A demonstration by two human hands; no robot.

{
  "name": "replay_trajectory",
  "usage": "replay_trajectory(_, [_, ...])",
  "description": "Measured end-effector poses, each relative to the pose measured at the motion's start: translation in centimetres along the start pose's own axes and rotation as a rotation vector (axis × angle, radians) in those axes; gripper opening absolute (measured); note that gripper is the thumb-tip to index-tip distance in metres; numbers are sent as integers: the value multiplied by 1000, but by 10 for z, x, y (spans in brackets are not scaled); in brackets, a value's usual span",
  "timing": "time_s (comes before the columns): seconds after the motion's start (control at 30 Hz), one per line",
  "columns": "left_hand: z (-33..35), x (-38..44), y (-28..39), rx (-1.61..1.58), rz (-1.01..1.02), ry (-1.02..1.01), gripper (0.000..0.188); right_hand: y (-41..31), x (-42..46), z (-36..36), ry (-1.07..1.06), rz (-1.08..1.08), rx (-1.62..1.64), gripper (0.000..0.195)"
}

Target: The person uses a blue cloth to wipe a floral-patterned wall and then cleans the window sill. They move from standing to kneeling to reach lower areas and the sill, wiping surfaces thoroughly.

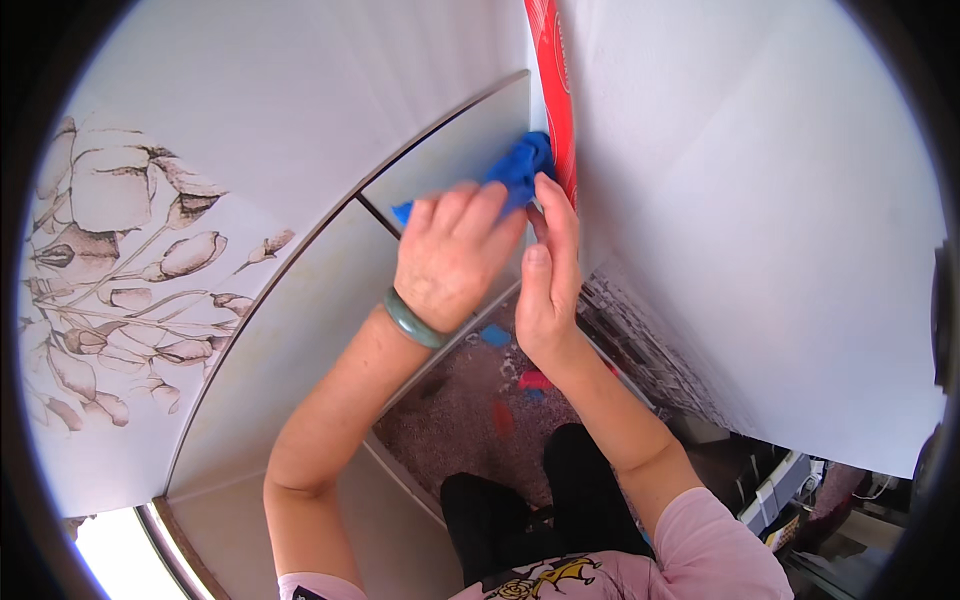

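Observation:
My left hand [450, 251], blurred and with a green bangle [412, 319] at the wrist, is closed over a blue cloth [525, 169]. The cloth bunches up in the wall corner, and one end sticks out left of my knuckles. It lies over a pale panel [457, 150] with a dark trim edge. My right hand [551, 277] is beside it with fingers stretched upward and thumb apart. Its fingertips are close to the cloth and overlap a long red printed plastic strip [555, 97] running up the corner. Whether they touch the cloth is unclear.
A wall with a printed flower mural [135, 285] is on the left, and a plain white surface [750, 210] on the right. Below, a speckled floor [465, 435] holds small blue and red pieces. A grey-white object [776, 487] and clutter lie at lower right.

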State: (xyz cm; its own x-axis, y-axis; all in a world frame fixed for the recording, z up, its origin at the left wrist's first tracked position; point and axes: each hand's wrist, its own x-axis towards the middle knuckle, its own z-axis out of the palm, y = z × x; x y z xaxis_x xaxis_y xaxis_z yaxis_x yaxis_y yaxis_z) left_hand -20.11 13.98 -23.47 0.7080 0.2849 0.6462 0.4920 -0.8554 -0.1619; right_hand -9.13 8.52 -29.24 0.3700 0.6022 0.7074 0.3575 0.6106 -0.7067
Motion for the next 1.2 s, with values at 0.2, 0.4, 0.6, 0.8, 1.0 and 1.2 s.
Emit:
replay_trajectory(0.2, [40,7,-30,654,16,37,40,84,8,48,96,17,-122,40])
replay_trajectory(0.4, [63,-33,-31,619,262,38,52,118,1,72,167,-221,-331,40])
replay_trajectory(0.6, [82,-58,-34,692,145,-109,62,136,11,71,338,-423,-400,38])
replay_trajectory(0.8, [58,-38,-39,1053,142,-226,61,121,45,72,301,-362,-252,43])
replay_trajectory(1.0, [39,-25,-43,1103,155,-132,61,96,73,73,430,-426,-317,42])
replay_trajectory(1.2, [42,-31,-46,1032,119,-122,61,93,77,59,342,-501,-347,38])
